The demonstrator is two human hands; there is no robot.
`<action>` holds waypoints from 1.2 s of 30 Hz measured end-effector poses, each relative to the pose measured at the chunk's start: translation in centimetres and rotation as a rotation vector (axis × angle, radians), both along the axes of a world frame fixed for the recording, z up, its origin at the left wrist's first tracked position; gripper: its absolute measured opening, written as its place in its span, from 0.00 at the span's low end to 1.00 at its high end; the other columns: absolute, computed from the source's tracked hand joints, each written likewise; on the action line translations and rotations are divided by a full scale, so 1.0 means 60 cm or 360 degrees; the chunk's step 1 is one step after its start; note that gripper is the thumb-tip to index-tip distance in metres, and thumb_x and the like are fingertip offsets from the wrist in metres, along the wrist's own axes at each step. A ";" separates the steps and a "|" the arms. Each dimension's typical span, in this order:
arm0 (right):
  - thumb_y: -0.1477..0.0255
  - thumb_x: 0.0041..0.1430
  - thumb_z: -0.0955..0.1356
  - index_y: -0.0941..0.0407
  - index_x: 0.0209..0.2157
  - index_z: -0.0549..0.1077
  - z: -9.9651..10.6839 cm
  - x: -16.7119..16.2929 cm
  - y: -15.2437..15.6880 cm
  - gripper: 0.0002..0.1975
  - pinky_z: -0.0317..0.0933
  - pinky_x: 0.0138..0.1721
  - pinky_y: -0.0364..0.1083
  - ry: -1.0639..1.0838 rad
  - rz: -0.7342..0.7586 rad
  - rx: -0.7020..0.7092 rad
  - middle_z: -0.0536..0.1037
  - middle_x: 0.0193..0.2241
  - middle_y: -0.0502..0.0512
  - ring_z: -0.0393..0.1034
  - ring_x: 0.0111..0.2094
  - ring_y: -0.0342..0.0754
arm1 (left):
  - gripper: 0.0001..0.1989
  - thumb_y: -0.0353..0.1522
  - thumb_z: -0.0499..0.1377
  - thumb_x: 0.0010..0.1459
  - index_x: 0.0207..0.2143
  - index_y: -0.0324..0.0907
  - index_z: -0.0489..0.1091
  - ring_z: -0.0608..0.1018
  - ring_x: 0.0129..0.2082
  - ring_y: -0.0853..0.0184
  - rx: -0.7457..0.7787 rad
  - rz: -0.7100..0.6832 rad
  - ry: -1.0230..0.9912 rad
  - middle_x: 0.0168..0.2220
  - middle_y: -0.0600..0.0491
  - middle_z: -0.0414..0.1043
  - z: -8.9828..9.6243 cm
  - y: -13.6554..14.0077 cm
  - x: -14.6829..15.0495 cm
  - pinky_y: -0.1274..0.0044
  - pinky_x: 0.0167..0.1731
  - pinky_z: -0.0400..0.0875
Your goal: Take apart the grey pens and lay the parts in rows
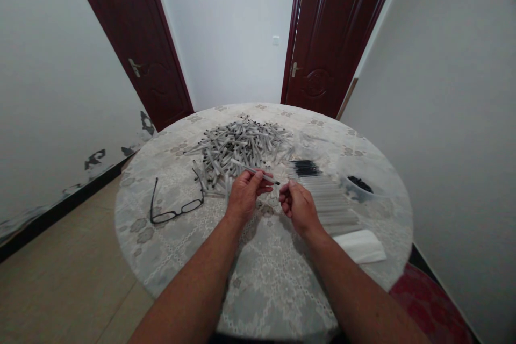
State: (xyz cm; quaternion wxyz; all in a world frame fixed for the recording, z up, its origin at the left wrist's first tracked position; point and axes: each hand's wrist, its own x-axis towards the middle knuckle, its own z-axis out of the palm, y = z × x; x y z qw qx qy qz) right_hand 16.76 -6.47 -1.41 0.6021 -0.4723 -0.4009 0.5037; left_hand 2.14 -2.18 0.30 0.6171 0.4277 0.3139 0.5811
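Observation:
My left hand (243, 194) holds a slim whitish pen (243, 165) between thumb and fingers, its black tip pointing right. Close to that tip, my right hand (301, 207) is closed with thumb and fingers pinched together; whatever it may hold is too small to make out. Beyond my left hand spreads a big heap of similar whitish pens (242, 142) with dark ends. To the right of my right hand lies a neat row of thin translucent tubes (332, 201) with black sections at their far end.
A clear plastic container (373, 193) with small black pieces (360, 184) stands at the right. Folded white paper or cloth (360, 247) lies nearer me. Black-framed glasses (175, 215) rest at the left. Everything is on a round table with a patterned cloth (278, 279).

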 end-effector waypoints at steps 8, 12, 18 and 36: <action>0.46 0.62 0.67 0.55 0.28 0.69 0.004 -0.006 -0.004 0.26 0.50 0.17 0.38 -0.0143 0.0090 -0.0001 0.67 0.19 0.44 0.57 0.17 0.38 | 0.18 0.43 0.67 0.59 0.42 0.39 0.71 0.84 0.36 0.63 0.0007 -0.0107 0.0073 0.43 0.45 0.81 -0.012 -0.002 0.003 0.70 0.38 0.80; 0.48 0.63 0.66 0.55 0.28 0.69 0.003 -0.004 -0.005 0.24 0.52 0.19 0.39 -0.0208 0.0038 0.0081 0.69 0.21 0.46 0.59 0.19 0.39 | 0.19 0.43 0.67 0.58 0.42 0.39 0.70 0.84 0.35 0.63 0.0003 -0.0114 0.0024 0.42 0.45 0.81 -0.014 -0.001 0.005 0.69 0.37 0.81; 0.57 0.64 0.68 0.54 0.32 0.72 0.008 -0.008 -0.011 0.15 0.54 0.22 0.40 -0.0388 0.0001 0.0209 0.69 0.21 0.45 0.60 0.21 0.41 | 0.17 0.43 0.67 0.58 0.38 0.38 0.71 0.84 0.34 0.63 -0.0021 -0.0072 0.0003 0.39 0.46 0.82 -0.014 0.003 0.002 0.69 0.38 0.80; 0.59 0.72 0.59 0.55 0.32 0.71 0.001 -0.013 -0.016 0.19 0.61 0.31 0.44 -0.1014 -0.0139 0.0266 0.73 0.26 0.51 0.68 0.27 0.46 | 0.18 0.46 0.65 0.59 0.36 0.39 0.73 0.82 0.32 0.65 0.0015 0.0230 0.0150 0.38 0.47 0.80 -0.035 0.018 0.005 0.71 0.34 0.80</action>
